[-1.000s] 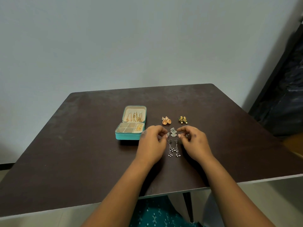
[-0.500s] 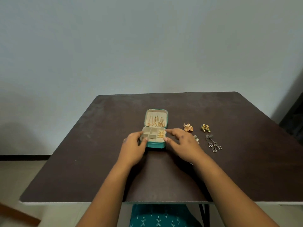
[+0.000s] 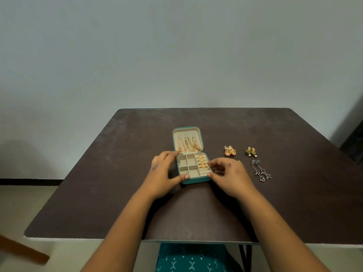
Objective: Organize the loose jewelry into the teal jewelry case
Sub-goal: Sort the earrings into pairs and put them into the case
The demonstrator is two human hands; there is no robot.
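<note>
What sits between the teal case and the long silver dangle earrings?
Head view: the right hand, fingers at the right edge of the teal case. Between the hand and the silver dangle earrings lies only bare table.

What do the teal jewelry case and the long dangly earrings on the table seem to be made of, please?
The teal jewelry case looks like faux leather or a similar smooth covering outside, with a matte beige, velvet-like lining; it shows no glare. The long dangly earrings look like darkened, oxidised silver-tone metal, grey with a dull sheen. The exact materials cannot be told from here.
</note>
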